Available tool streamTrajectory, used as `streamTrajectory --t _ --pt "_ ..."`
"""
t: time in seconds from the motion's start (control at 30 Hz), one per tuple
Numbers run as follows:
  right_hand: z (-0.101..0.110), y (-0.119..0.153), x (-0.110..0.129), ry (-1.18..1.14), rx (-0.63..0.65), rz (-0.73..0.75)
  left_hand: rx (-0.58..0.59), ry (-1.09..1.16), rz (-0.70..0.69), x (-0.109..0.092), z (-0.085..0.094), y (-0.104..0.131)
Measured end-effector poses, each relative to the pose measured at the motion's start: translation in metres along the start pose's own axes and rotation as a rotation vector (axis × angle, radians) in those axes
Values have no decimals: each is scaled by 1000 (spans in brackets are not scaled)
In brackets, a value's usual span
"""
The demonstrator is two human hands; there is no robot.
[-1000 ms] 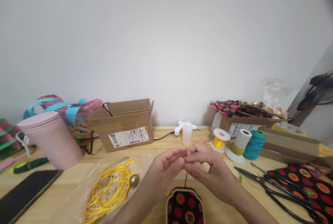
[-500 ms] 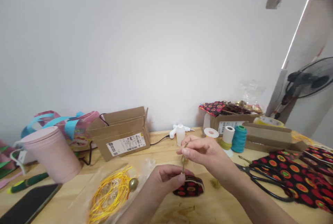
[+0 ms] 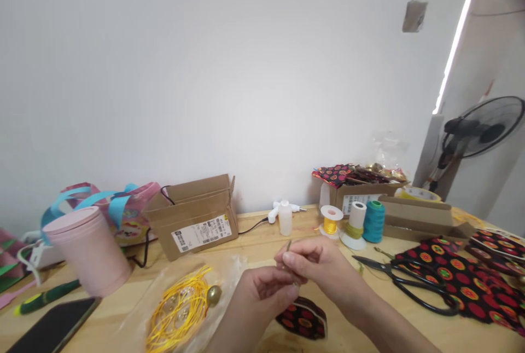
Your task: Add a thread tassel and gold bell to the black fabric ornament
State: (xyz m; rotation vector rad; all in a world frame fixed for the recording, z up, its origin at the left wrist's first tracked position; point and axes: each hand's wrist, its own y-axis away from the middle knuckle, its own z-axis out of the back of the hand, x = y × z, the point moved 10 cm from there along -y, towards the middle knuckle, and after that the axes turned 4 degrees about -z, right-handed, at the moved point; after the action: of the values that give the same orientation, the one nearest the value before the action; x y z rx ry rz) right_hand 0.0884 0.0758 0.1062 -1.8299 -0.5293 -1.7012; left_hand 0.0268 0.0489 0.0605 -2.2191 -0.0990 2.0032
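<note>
Head view: both hands meet above the pale wooden worktop (image 3: pixel 262 235). Right hand (image 3: pixel 318 265) has its grip pinching a thin olive cord (image 3: pixel 288 246); left hand (image 3: pixel 262 290) has fingertips pressed on the cord's lower end. Directly below hangs a small rounded fabric pouch (image 3: pixel 303 323), black with red dots. Glossy yellow cord coil (image 3: pixel 176 309) in clear plastic lies left; black scissors (image 3: pixel 410 282) lie right.

The left hand (image 3: pixel 262 293) hides most of the patterned pouch (image 3: pixel 305 320). What the fingers (image 3: pixel 295 261) pinch is too thin and blurred to name; only a small olive tip (image 3: pixel 289 244) shows. The phone (image 3: pixel 53 328) and the patterned cloth (image 3: pixel 484 282) run off the edges. The box label (image 3: pixel 200 231) is unreadable.
</note>
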Motion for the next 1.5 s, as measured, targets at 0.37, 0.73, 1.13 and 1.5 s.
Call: streamTrajectory --t 0.37,0.73,1.13,1.5 --pt "2 10 -15 -224 -64 -48 106 275 146 11 -15 13" --pt "0 5 -118 -373 66 -376 75 120 250 57 12 -3" --pt "20 -21 -140 -312 55 -408 -40 106 216 76 24 -41" --pt "57 -9 -132 -74 -315 -312 -157 -381 120 73 51 -79"
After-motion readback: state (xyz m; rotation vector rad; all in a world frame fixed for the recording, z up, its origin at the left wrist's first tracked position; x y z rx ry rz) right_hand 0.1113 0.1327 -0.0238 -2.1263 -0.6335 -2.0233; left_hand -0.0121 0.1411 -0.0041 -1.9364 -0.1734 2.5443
